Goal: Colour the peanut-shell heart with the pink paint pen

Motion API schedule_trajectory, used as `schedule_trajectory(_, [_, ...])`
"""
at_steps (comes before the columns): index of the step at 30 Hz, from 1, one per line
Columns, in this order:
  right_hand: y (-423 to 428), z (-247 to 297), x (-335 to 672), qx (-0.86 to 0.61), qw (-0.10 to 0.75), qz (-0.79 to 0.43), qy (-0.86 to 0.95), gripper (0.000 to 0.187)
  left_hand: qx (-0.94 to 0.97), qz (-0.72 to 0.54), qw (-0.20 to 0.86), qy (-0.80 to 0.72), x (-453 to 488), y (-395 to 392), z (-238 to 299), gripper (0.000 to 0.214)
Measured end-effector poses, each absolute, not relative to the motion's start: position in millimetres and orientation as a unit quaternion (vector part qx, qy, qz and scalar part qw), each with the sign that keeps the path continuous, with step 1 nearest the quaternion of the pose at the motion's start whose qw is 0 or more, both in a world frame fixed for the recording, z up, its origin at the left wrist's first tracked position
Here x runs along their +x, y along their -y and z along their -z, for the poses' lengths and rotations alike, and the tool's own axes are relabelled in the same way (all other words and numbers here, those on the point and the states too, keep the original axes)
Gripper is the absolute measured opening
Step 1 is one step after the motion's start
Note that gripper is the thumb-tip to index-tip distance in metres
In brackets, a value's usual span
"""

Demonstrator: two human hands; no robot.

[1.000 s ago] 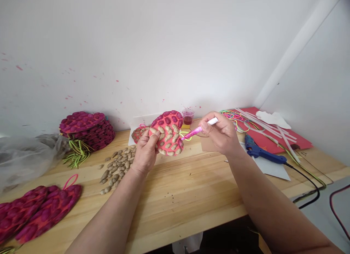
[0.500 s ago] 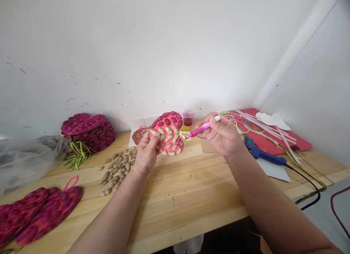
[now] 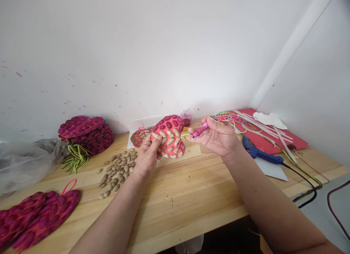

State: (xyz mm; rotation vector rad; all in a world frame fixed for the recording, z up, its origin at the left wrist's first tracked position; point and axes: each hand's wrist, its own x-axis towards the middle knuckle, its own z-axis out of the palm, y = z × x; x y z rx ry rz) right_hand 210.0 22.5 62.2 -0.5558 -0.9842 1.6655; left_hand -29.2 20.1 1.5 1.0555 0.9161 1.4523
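My left hand (image 3: 148, 153) pinches the left edge of a red heart-shaped card (image 3: 171, 141) covered with glued peanuts. Those along its upper edge are dyed magenta; most of the lower ones are bare tan. A yellow-green cord loop (image 3: 186, 135) sticks out from the card's right side. In my right hand (image 3: 220, 137) is a magenta-stained marker pen (image 3: 201, 130), its dark tip pointing left, near the loop and apart from the peanuts. Behind the card stands a clear plastic cup (image 3: 186, 119) with red liquid. Loose peanuts (image 3: 120, 168) lie on the table left of my left hand.
Finished magenta peanut pieces are stacked (image 3: 84, 133) at the back left; more hearts (image 3: 46, 217) lie front left beside plastic film (image 3: 27, 162). To the right are a blue glue gun (image 3: 262, 154) with its cable, colourful cords (image 3: 228, 119), white sticks (image 3: 265, 128) and red sheets (image 3: 296, 139).
The marker in my right hand has turned and its tip has shifted slightly right, away from the card. My left hand still holds the heart. The whole view has shifted a little.
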Motion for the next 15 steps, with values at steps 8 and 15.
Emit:
schedule_trajectory(8, [-29.6,-58.3,207.8,-0.214,0.572,-0.708,0.354,0.019,0.441,-0.567,0.594,-0.363,-21.3,-10.4,-5.4,0.043])
schedule_trajectory(15, [-29.0,-47.7,197.8,-0.162,0.582,-0.749,0.272,0.021,0.389,-0.548,0.669,-0.317,-17.8,-8.0,-2.9,0.046])
